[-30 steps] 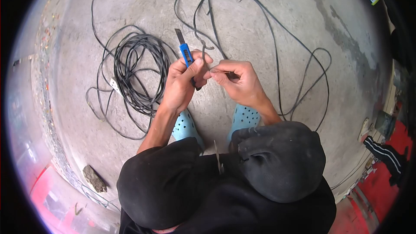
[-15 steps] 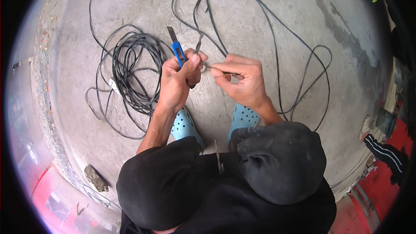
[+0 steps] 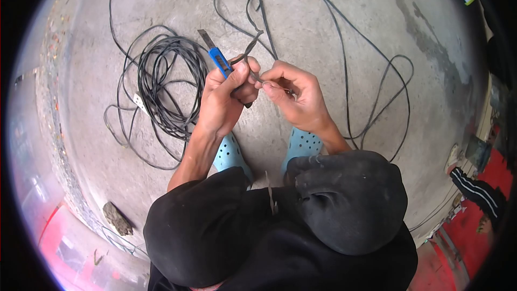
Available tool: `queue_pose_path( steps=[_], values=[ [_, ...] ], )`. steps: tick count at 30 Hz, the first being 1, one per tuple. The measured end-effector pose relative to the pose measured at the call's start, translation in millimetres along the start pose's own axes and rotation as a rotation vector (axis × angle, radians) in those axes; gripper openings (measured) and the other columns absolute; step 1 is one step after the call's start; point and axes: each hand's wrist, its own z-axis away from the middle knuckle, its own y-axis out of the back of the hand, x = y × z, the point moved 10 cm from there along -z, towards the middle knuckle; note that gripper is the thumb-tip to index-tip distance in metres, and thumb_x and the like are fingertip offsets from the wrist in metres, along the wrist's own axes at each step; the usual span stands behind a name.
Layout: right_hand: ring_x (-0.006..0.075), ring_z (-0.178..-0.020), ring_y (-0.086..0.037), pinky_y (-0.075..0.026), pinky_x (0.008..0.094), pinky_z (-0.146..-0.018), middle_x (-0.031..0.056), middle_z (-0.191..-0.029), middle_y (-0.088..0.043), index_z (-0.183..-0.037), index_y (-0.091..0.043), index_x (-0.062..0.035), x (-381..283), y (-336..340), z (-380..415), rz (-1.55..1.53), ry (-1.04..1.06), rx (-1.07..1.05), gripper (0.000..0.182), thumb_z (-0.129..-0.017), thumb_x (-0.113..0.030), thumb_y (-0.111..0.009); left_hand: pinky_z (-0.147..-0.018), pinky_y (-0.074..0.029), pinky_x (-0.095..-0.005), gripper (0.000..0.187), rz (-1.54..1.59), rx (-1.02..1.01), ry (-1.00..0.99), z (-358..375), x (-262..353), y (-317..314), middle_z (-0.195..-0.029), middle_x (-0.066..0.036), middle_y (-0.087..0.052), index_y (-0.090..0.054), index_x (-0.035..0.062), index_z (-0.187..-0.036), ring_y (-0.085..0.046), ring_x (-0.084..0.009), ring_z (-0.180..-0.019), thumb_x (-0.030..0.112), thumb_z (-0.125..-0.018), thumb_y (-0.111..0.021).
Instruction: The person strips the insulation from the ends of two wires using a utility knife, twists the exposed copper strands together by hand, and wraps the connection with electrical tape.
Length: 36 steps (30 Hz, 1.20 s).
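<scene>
Head view: at the centre of the frame the left hand (image 3: 223, 102) is wrapped around a blue utility knife (image 3: 219, 60), whose grey blade points toward the upper left. The same hand's thumb presses on a thin black cable (image 3: 249, 54). The right hand (image 3: 295, 97), just right of it, has its fingertips pinched together on the cable's end, where the two hands almost touch. From there the cable runs up to the top edge and swings in wide, loose loops across the upper right of the concrete floor (image 3: 334, 0). Left of the hands lies a tight coil of black cable (image 3: 164, 86), round and many-stranded, with stray loops trailing toward the left edge. Below the hands, two light blue perforated clogs (image 3: 301, 145) stand on the floor, partly hidden by black-clad knees. The concrete is rough, grey and mottled, bare between the loops. A dark stone (image 3: 117, 218) sits at lower left, near a pink edge.
</scene>
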Motion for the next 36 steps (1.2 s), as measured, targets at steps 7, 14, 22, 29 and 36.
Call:
queue_pose_path(
  steps=[7,14,22,29,36],
  values=[
    [0.0104,-0.091,-0.065,-0.052,0.0252,-0.081,0.0070,-0.097,-0.066,-0.105,-0.061,0.0050,-6.1,-5.4,-0.4,-0.143,0.052,-0.069,0.012,-0.102,-0.007,-0.057,-0.055,-0.029,-0.0234,0.022,0.264,-0.089,0.077,-2.1,-8.0,-13.5,-0.083,-0.003,-0.059,-0.062,0.0010,-0.100,-0.034,-0.0056,-0.058,0.023,-0.100,-0.063],
    [0.0174,-0.092,-0.071,-0.056,0.0293,-0.085,0.0149,-0.100,-0.069,-0.112,-0.057,0.0069,0.6,-9.9,0.9,-0.389,-0.040,-0.098,0.018,-0.105,-0.010,-0.053,-0.056,-0.031,-0.0229,0.021,0.327,-0.111,0.120,-2.3,-12.9,-18.8,-0.083,-0.002,-0.058,-0.062,0.0014,-0.103,-0.035,-0.0057,-0.059,0.022,-0.099,-0.064],
    [0.0155,-0.090,-0.070,-0.056,0.0282,-0.084,0.0105,-0.095,-0.068,-0.112,-0.058,0.0062,1.8,-10.2,0.9,-0.466,-0.064,-0.068,0.019,-0.104,-0.011,-0.055,-0.055,-0.030,-0.0226,0.023,0.308,-0.094,0.111,-2.5,-14.9,-18.5,-0.082,-0.002,-0.058,-0.063,0.0013,-0.104,-0.035,-0.0051,-0.058,0.024,-0.100,-0.062],
    [0.0031,-0.065,-0.047,-0.038,0.0208,-0.060,-0.0012,-0.080,-0.056,-0.095,-0.064,-0.0001,-9.5,9.2,-2.4,0.026,0.110,0.040,0.008,-0.095,-0.008,-0.067,-0.050,-0.025,-0.0226,0.019,-0.108,0.121,0.018,0.5,-0.7,4.1,-0.065,0.006,-0.048,-0.066,0.0012,-0.098,-0.033,-0.0033,-0.053,0.020,-0.099,-0.066],
    [0.0031,-0.062,-0.043,-0.033,0.0215,-0.054,-0.0006,-0.076,-0.053,-0.082,-0.060,-0.0027,-21.2,10.6,-3.8,0.223,0.157,0.075,0.011,-0.090,-0.004,-0.068,-0.049,-0.026,-0.0214,0.013,-0.425,0.105,-0.083,4.5,17.6,-3.3,-0.068,0.005,-0.053,-0.066,0.0020,-0.091,-0.038,-0.0017,-0.055,0.013,-0.096,-0.070]
  ],
)
